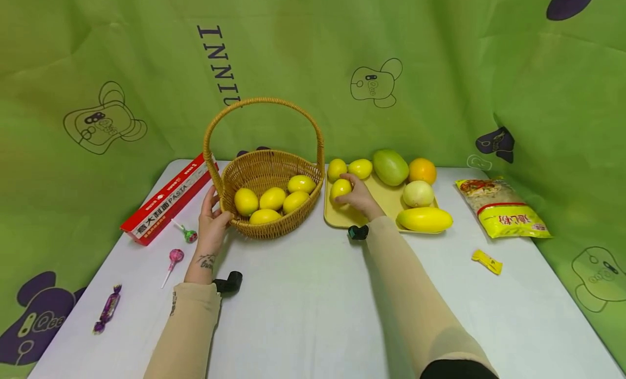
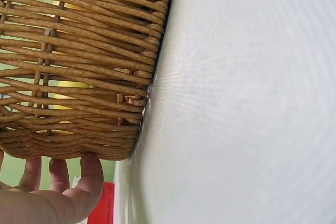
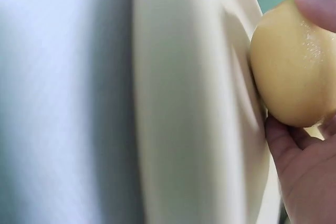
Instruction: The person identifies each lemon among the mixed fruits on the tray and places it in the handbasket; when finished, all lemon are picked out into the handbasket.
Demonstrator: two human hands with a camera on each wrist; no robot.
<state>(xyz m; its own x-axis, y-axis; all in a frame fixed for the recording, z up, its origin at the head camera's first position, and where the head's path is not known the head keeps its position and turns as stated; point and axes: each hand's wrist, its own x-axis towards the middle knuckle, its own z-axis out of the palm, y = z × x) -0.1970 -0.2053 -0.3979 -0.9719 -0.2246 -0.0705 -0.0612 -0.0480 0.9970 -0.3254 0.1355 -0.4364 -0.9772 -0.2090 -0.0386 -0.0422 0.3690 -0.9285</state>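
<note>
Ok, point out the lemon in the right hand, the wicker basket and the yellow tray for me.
lemon (image 1: 339, 188), head view, on its yellow skin left of the fingers.
wicker basket (image 1: 254, 170), head view, on the bare inner back wall.
yellow tray (image 1: 386, 197), head view, on a bare patch of its floor.

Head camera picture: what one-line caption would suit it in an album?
Left hand steadies a wicker basket of lemons while the right hand grips a lemon on the yellow tray.

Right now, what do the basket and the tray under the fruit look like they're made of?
The basket looks like woven wicker or rattan: tan strands show plainly in the left wrist view. The tray looks like smooth, matte pale-yellow plastic with a rounded rim, though melamine is possible.
</note>
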